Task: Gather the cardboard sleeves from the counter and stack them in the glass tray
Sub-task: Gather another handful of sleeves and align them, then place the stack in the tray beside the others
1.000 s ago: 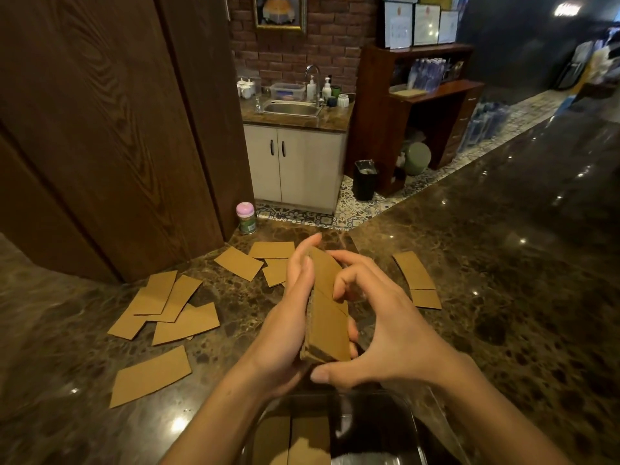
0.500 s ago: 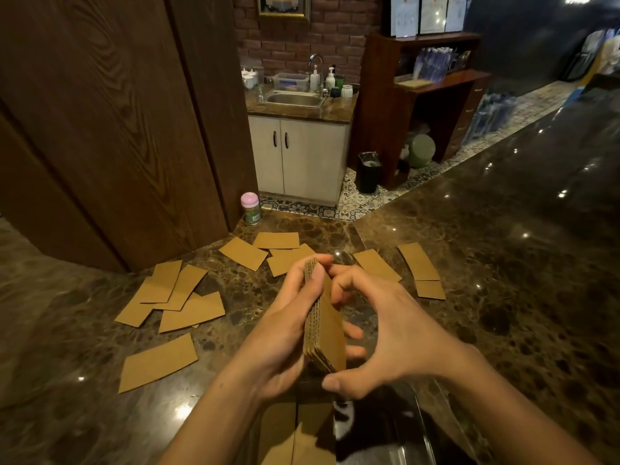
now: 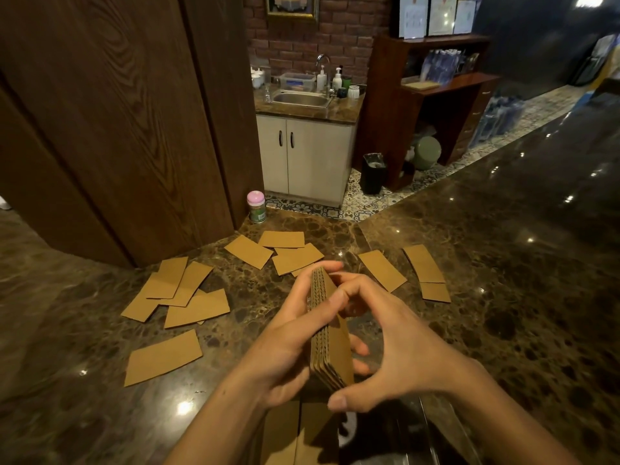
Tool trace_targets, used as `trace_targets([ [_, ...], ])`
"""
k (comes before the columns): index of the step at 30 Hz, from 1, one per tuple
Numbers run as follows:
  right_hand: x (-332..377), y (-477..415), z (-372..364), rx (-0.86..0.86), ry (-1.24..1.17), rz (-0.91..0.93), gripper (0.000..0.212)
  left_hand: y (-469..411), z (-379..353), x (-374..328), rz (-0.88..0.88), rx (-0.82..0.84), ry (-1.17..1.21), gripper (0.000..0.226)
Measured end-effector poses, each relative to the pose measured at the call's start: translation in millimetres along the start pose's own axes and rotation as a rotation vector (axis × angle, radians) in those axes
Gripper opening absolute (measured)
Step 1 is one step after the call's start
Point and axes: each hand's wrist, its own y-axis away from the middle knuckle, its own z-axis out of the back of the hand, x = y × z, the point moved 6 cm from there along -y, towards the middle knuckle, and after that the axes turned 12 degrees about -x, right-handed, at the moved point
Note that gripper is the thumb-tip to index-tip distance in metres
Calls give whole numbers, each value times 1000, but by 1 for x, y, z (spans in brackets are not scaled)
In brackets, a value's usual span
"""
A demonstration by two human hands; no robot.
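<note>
Two sleeves (image 3: 285,431) lie flat in the glass tray (image 3: 431,431) below the stack (image 3: 332,357).

**Fig. – Back-bar room, seen from the dark marble counter (image 3: 503,263).**
L: wood-grain panelled wall (image 3: 117,129), running up past top of view. Centre rear: red-brick wall (image 3: 352,38) w/ gilt-framed picture (image 3: 292,6). Below it, steel sink (image 3: 302,99) w/ tap (image 3: 322,58), set in brown stone top over white 2-door cabinet (image 3: 305,156). R of that: dark wooden shelf unit (image 3: 436,88), framed certificates (image 3: 436,15) on top, black bin (image 3: 374,172) at its foot. Floor (image 3: 369,203): blue/white patterned tiles. Light: ceiling lamp (image 3: 585,1) top R; small bright spots reflect off polished counter.
</note>
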Motion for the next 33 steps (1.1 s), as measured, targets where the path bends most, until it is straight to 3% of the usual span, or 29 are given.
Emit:
trace_targets([
  [2, -1, 1, -2, 16, -12, 3, 86, 1, 2, 2, 2, 1, -9, 42],
  [8, -1, 4, -10, 7, 48, 34, 85, 6, 0, 0, 13, 3, -25, 61],
  [12, 3, 4, -14, 9, 85, 66, 84, 12, 6, 2, 23, -15, 17, 47],
  [14, 4, 5, -18, 9, 94, 66, 83, 22, 5, 3, -4, -52, -9, 51],
  [16, 7, 7, -23, 41, 77, 47, 81, 21, 12, -1, -33, -120, -80, 65],
  [17, 8, 8, -25, 56, 72, 41, 81, 35, 26, -8, -96, -90, -176, 83],
  [19, 7, 14, -28, 88, 111, 44, 83, 27, 89, 4, -180, -273, -468, 130],
  [20, 7, 18, -30, 108, 134, 45, 83, 24, 116, 14, -227, -315, -603, 129],
  [23, -2, 39, -38, 210, 216, 21, 81, 62, 132, 10, -428, -421, -1123, 60],
  [24, -2, 47, -41, 249, 257, 0, 80, 81, 127, 5, -452, -535, -1232, 49],
  [26, -4, 60, -50, 315, 322, -2, 75, 113, 114, 4, -528, -587, -1372, 38],
  [29, -16, 72, -74, 407, 438, 29, 69, 123, 104, 28, -606, -426, -1626, 34],
  [33, -35, 84, -103, 541, 633, 32, 75, 117, 102, 66, -576, -199, -1717, 36],
])
